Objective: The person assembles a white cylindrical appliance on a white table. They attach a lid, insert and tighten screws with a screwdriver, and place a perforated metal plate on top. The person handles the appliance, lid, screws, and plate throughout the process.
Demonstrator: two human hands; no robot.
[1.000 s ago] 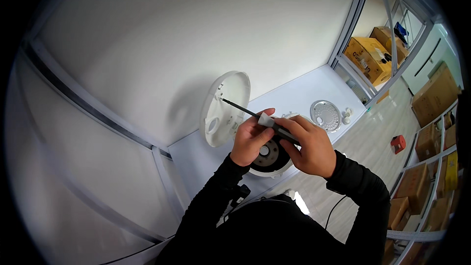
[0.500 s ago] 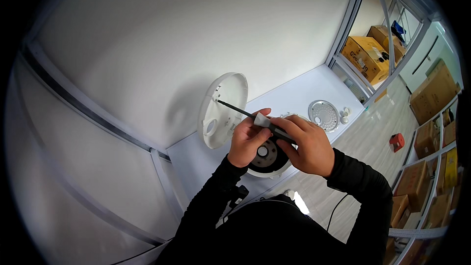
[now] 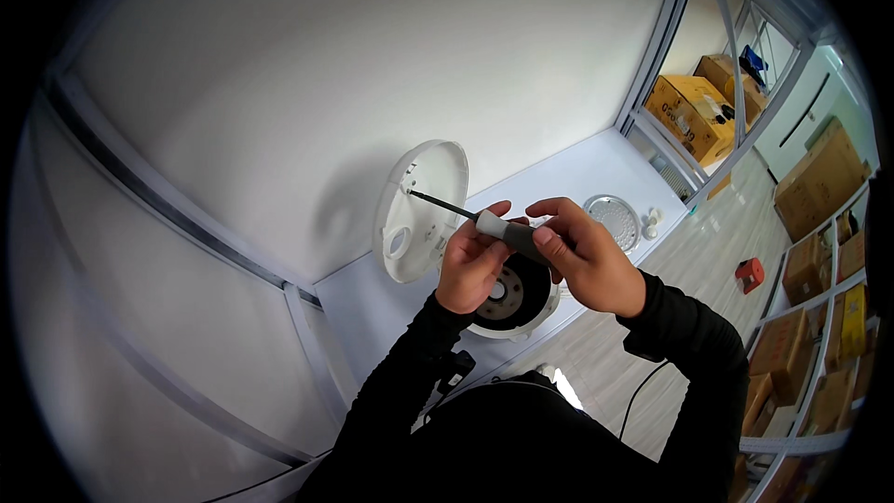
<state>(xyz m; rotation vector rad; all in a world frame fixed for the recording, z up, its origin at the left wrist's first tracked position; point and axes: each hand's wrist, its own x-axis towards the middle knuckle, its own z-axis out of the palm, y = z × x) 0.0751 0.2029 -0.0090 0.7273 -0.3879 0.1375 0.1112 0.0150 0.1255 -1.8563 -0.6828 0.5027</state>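
The person's two bare hands met over the surface (image 3: 559, 172), both forearms reaching up from below in black sleeves. The left hand (image 3: 468, 270) was curled round the front of the handle of a slim screwdriver with a dark metal shaft and a grey-and-white handle (image 3: 492, 224). The right hand (image 3: 601, 265) had a looser hold at the rear: its thumb pressed the handle, its index finger was raised and spread away, and its other fingers were partly hidden.

There was one screwdriver, slanting up and left, its tip at the inner face of one white, round, shallow plastic cover (image 3: 421, 214). The cover stood tilted on edge, left of the hands, glossy, with an oval opening low down; its support could not be made out.

Beneath the hands lay one round white housing with a black interior (image 3: 523, 298); to the right, one silvery perforated disc (image 3: 612, 216).
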